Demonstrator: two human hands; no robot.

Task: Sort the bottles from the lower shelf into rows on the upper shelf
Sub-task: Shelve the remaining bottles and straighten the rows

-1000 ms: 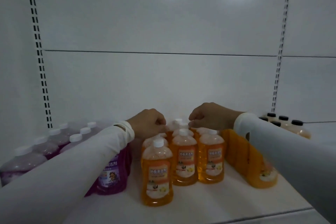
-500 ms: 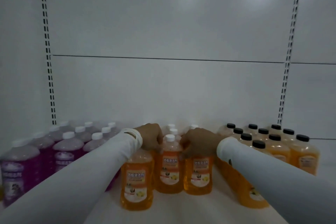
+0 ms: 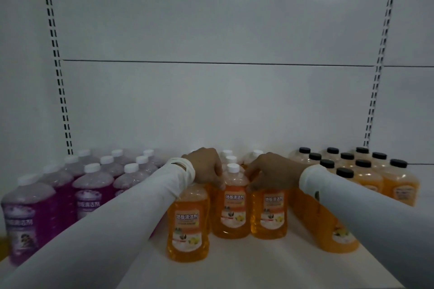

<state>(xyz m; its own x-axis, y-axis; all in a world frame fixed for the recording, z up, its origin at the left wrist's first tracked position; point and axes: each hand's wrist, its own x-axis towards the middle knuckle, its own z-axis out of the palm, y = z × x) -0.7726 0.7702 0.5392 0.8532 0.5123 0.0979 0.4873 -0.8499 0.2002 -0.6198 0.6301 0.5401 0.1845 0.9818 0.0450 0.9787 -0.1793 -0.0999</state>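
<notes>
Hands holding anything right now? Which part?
Both: left hand grips the front-left orange bottle at its top; right hand grips the front-right orange bottle at its top.

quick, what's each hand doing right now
Left hand: fingers curled round the shoulder of the left front orange bottle.
Right hand: fingers curled on top of the right front orange bottle.

Both hands (image 3: pixel 237 171) rest on orange bottles (image 3: pixel 232 206) on the shelf (image 3: pixel 258 265).
</notes>
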